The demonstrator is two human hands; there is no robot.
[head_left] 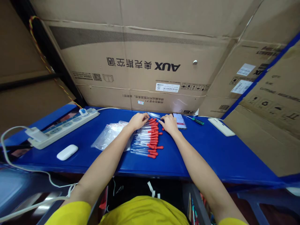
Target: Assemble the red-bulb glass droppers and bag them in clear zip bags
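Curling the left hand (pixel 138 120) down, fingers bent and close together, onto the far end of a row of clear tubes with red caps (pixel 147 140). Bending the right hand (pixel 169 124) likewise, fingertips touching the red ends at the top of the row. Hiding, under both sets of knuckles, whether pinching a single tube or only pressing. Keeping the row side by side near the middle of the blue desk (pixel 211 156), between the two forearms, caps pointing right, with a few red caps lying loose just beside it. Probably risking a roll here: pressing round tubes from one end only, so likely fanning them out of line or sending some toward the near edge. Possibly also knocking the loose caps away with the right wrist, toward the phone (pixel 180 121) lying just beside that hand. Brushing against a crinkled clear plastic bag (pixel 110 134) on the left side of the row, so perhaps dragging it under the tubes with the left forearm. Leaving well apart a green screwdriver (pixel 197 121), a white power strip (pixel 63 126) and a small white case (pixel 67 152).
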